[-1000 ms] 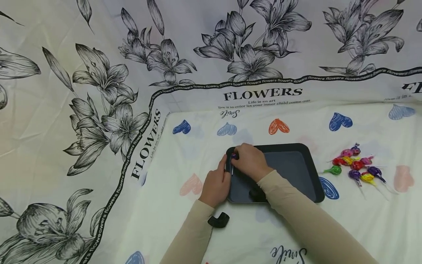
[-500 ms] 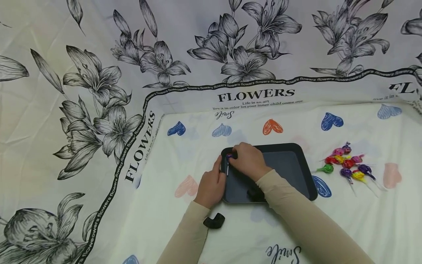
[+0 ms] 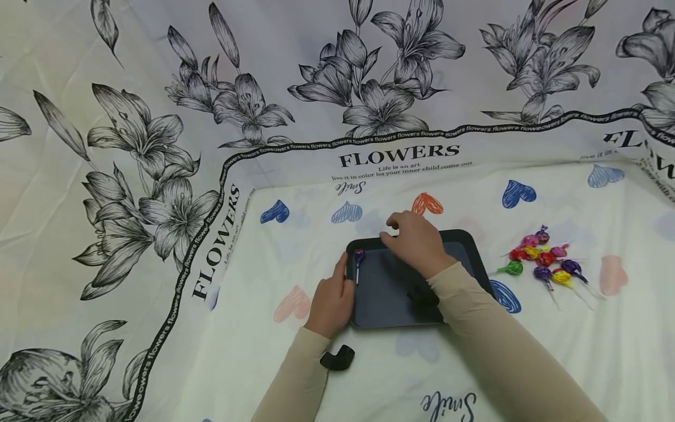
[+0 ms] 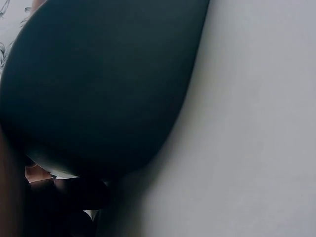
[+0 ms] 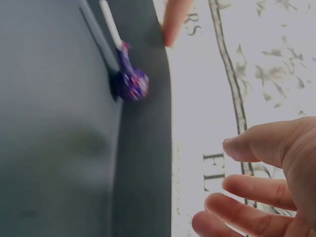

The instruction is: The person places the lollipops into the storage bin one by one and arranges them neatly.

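Head view: dark tray sits mid-cloth on the heart-print sheet. Purple lollipop lies in the tray's far-left corner, stick pointing toward 6 o'clock. Left hand rests vs. the tray's left rim at approx. 9 o'clock, thumb along the edge, just below the lollipop; fingers look straight, holding nothing. Right hand hovers over the tray's far rim at 12 o'clock, fingers loosely bent, empty. Pile of wrapped lollipops lies well apart at 3 o'clock of the tray. Small black curved piece lies on the sheet at approx. 7 o'clock.

Left wrist view: mostly dark tray underside/edge vs. pale cloth; hand barely visible, grip can't be told here.

Right wrist view: purple lollipop lies on the tray's sloped wall, stick running to 11 o'clock. Right hand at 4 o'clock, fingers spread, relaxed, clear of it. One left fingertip shows at 12 o'clock.
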{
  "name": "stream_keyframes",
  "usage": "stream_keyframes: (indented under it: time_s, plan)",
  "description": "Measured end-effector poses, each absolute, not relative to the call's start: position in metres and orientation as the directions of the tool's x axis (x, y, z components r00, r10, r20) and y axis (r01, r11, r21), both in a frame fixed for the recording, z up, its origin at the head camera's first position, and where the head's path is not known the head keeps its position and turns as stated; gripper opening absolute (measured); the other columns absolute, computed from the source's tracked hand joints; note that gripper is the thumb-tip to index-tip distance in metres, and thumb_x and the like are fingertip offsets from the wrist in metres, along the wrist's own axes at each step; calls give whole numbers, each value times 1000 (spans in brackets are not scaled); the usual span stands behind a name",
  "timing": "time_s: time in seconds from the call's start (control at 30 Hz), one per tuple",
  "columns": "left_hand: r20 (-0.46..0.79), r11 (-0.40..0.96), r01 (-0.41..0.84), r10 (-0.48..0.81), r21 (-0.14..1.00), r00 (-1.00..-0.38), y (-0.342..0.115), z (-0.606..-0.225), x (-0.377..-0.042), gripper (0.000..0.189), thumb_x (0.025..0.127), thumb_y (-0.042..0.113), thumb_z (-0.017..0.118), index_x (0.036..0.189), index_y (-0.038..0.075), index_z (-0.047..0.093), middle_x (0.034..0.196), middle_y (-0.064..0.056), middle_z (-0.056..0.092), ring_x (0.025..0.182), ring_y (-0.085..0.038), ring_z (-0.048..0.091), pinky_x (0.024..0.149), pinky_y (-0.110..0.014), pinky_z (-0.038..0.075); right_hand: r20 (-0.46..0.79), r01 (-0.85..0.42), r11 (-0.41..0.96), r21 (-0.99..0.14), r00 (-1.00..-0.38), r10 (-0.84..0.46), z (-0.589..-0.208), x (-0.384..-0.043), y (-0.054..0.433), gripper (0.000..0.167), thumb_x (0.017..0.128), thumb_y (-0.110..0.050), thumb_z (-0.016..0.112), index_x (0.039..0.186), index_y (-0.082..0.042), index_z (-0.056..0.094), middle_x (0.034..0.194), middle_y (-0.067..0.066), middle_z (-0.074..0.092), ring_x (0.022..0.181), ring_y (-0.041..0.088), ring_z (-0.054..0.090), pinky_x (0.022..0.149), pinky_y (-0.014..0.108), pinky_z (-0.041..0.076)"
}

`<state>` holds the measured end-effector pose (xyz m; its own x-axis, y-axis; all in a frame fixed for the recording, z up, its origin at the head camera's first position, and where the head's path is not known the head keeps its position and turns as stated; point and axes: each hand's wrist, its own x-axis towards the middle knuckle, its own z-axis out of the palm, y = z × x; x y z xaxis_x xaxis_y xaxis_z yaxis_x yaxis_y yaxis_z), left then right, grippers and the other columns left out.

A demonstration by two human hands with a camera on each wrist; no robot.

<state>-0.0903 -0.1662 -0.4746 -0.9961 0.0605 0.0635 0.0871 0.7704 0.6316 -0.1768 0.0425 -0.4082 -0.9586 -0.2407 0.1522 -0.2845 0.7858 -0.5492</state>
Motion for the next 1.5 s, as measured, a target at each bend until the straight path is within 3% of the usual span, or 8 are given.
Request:
stream_keyframes:
  time_s: [0.37,0.63,0.93,1.27,1.5]
  plan:
    - [84,766,106,68,634,-994,-168,-477,-88,63,103,19,40,165,13,35,58,3,45,51,-13,41,55,-33,37,135,-226,777,-588,-974,-181,-407,-176,76,37,97,-29,71,123,-3,76,115,15,77,90,29,74,70,47,57]
    - [95,762,105,57,639,-994,-168,-476,-90,63,102,17,41,165,14,36,57,3,44,49,-13,39,52,-32,33,148,-177,784,-595,-983,-109,-403,-178,107,39,98,-31,67,120,-1,77,115,19,74,95,33,71,78,52,55]
    - [109,759,119,63,640,-992,-168,-479,-91,64,101,17,40,165,13,36,57,3,43,49,-12,37,52,-32,32,121,-109,800,-590,-992,-47,-405,-171,139,41,101,-33,64,120,1,76,117,23,74,98,37,72,79,55,56]
    - [94,755,110,65,646,-993,-167,-478,-90,64,102,18,40,165,13,36,57,4,42,48,-12,34,50,-30,29,97,-49,810,-585,-995,10,-418,-158,171,42,102,-35,61,112,2,78,105,22,76,82,31,68,64,42,53]
    - [102,737,115,63,666,-993,-169,-479,-91,63,101,17,41,164,12,37,57,4,42,48,-11,33,51,-31,30,40,2,798,-603,-999,33,-421,-152,191,48,104,-38,56,114,3,77,107,23,75,86,33,67,62,38,50]
